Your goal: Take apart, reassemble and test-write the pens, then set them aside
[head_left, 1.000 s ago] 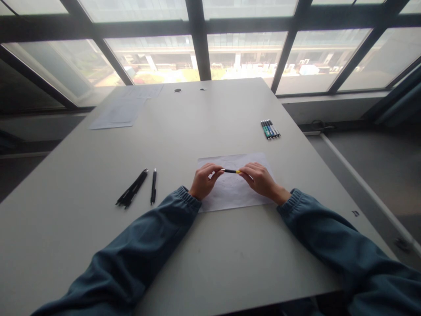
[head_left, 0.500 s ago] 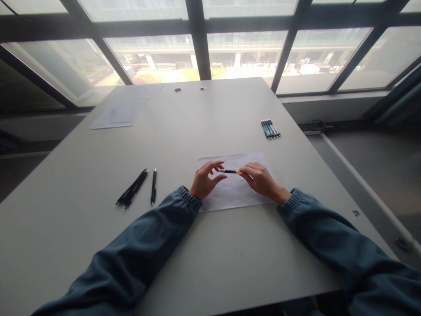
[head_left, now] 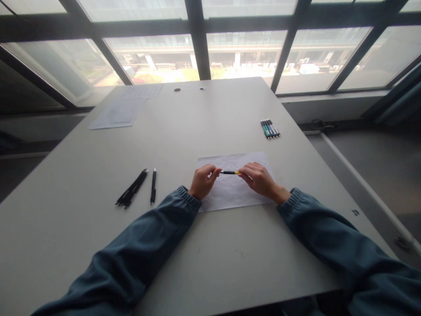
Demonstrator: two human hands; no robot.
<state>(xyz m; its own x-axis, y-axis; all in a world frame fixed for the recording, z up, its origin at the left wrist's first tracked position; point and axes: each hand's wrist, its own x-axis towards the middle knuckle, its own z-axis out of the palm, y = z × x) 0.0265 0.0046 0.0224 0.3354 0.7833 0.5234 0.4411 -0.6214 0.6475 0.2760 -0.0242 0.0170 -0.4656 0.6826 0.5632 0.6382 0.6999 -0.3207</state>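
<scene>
A thin black and yellow pen point(head_left: 229, 172) is held level between my two hands, just above a white sheet of paper point(head_left: 234, 193) on the grey table point(head_left: 184, 131). My left hand point(head_left: 202, 181) is closed, its fingertips pinching the pen's dark left end. My right hand point(head_left: 259, 179) is closed round the yellow right end. Both wrists rest over the sheet, which bears faint pencil marks.
A bundle of black pens point(head_left: 131, 189) and a single black pen point(head_left: 153, 186) lie to the left. Several coloured pens point(head_left: 270, 128) lie at the far right. Loose papers point(head_left: 123, 109) sit at the far left corner, below large windows.
Half a second ago my left fingers had spread away from the pen; now they have closed on its left end again. My right hand and the pen stayed in place.
</scene>
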